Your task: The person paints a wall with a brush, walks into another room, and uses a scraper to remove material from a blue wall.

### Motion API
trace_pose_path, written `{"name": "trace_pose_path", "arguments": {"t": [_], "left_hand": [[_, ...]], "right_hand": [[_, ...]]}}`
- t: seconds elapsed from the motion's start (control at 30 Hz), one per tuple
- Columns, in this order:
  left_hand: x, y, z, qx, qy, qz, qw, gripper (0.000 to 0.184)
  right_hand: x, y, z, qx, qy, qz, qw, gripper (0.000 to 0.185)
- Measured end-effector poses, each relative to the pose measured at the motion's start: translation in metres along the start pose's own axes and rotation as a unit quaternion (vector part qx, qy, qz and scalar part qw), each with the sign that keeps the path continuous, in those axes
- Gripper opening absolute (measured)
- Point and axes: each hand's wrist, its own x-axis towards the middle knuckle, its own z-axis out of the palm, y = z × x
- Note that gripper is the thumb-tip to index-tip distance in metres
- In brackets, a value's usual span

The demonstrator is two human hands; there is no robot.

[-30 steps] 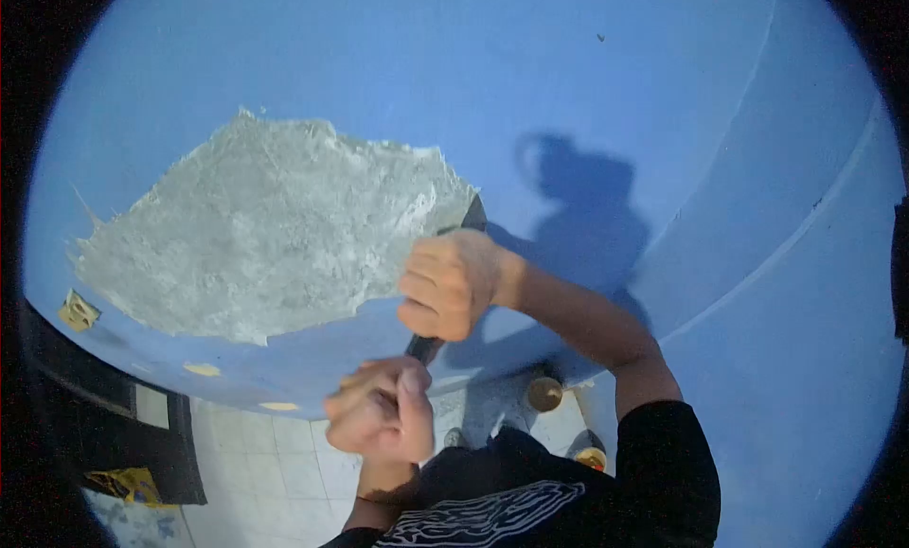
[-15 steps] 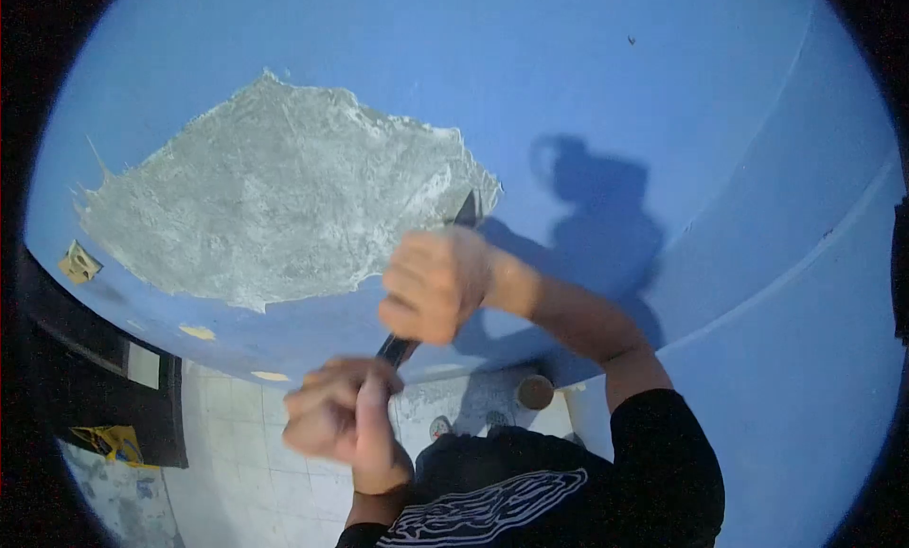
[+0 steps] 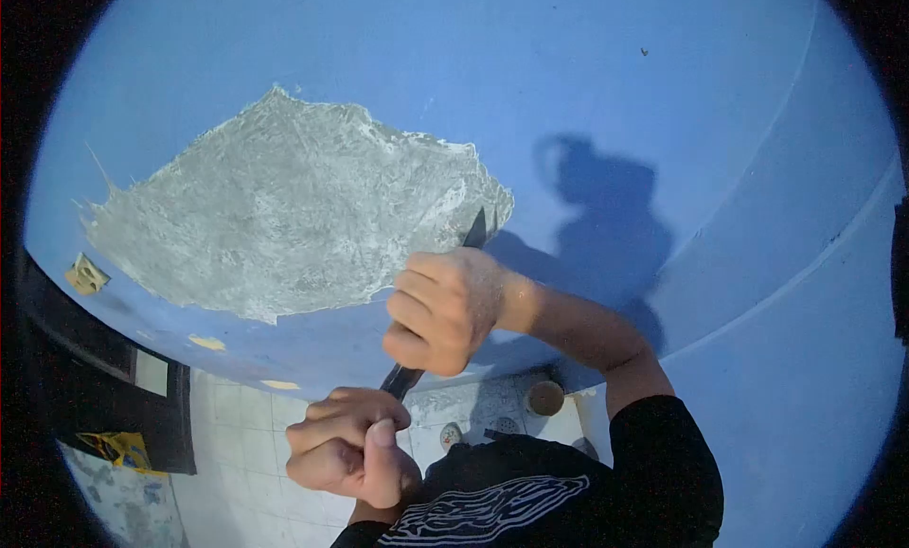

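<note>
A long tool with a black handle slants up to the right across the front of the wall. My right hand is closed around its upper part. Lower down, my left hand is wrapped round the handle's bottom end, thumb on the near side. Past my right knuckles, a narrow, dark, pointed shape like a blade tip shows over the right end of a rough grey patch. Whether that tip touches the wall I cannot tell; my right hand hides the tool's middle.
Ragged white edges border the patch on the blue wall. A small beige fixture sits at the patch's lower left. Below are a round container, pale floor tiles, my feet and a yellow item at lower left.
The whole view has shifted, so the patch and my hands appear slightly lower and further right. Both hands keep their grip, and the tool's tip stays near the patch's right end.
</note>
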Motion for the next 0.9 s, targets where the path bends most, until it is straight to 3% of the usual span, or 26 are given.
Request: {"name": "trace_pose_path", "arguments": {"t": [0.03, 0.1, 0.13, 0.23, 0.27, 0.3, 0.37, 0.4, 0.43, 0.47, 0.6, 0.7, 0.8, 0.9], "left_hand": [[0.004, -0.011, 0.004, -0.002, 0.0, 0.002, 1.0, 0.046], [0.008, -0.043, 0.013, 0.044, -0.127, -0.019, 0.991, 0.046], [0.011, -0.042, 0.009, -0.008, -0.144, -0.038, 0.989, 0.046], [0.008, -0.023, 0.009, 0.047, -0.113, 0.009, 0.992, 0.046], [0.007, -0.012, 0.007, 0.054, -0.071, 0.023, 0.996, 0.042], [0.011, -0.007, -0.002, 0.027, -0.096, 0.041, 0.994, 0.039], [0.009, 0.003, 0.0, 0.029, -0.027, 0.016, 0.999, 0.041], [0.012, -0.005, 0.008, 0.142, -0.062, 0.015, 0.988, 0.043], [0.01, -0.018, 0.009, 0.102, -0.081, 0.013, 0.991, 0.044], [0.009, -0.031, 0.01, 0.062, -0.101, 0.008, 0.993, 0.046], [0.007, -0.024, 0.002, 0.056, -0.077, 0.045, 0.994, 0.044], [0.0, 0.004, -0.004, -0.013, 0.014, -0.057, 0.998, 0.041], [0.0, -0.03, 0.007, -0.003, -0.118, -0.024, 0.993, 0.045], [0.0, -0.03, 0.007, 0.032, -0.076, 0.007, 0.997, 0.049]], "right_hand": [[-0.005, 0.002, 0.001, 0.013, -0.009, 0.002, 1.0, 0.025], [-0.031, 0.004, -0.003, -0.028, -0.026, 0.021, 0.999, 0.025], [-0.03, 0.011, -0.007, -0.073, -0.039, 0.036, 0.996, 0.026], [-0.015, 0.006, -0.007, 0.01, -0.012, 0.038, 0.999, 0.025], [-0.002, 0.007, -0.008, 0.006, -0.012, 0.036, 0.999, 0.025], [0.013, 0.004, -0.008, -0.012, 0.0, 0.015, 1.0, 0.024], [0.011, 0.008, -0.005, -0.031, 0.012, -0.005, 0.999, 0.024], [-0.003, 0.018, 0.001, 0.0, 0.012, -0.002, 1.0, 0.023], [-0.008, 0.023, 0.002, 0.031, 0.012, 0.003, 0.999, 0.023], [-0.014, 0.019, -0.004, -0.04, -0.007, 0.006, 0.999, 0.023], [-0.003, 0.008, -0.004, -0.026, -0.033, 0.008, 0.999, 0.023], [0.011, 0.009, 0.003, -0.004, 0.0, -0.015, 1.0, 0.023], [-0.016, 0.018, -0.011, -0.045, -0.051, -0.017, 0.998, 0.025], [-0.009, 0.017, -0.011, -0.016, -0.073, -0.011, 0.997, 0.025]]}}
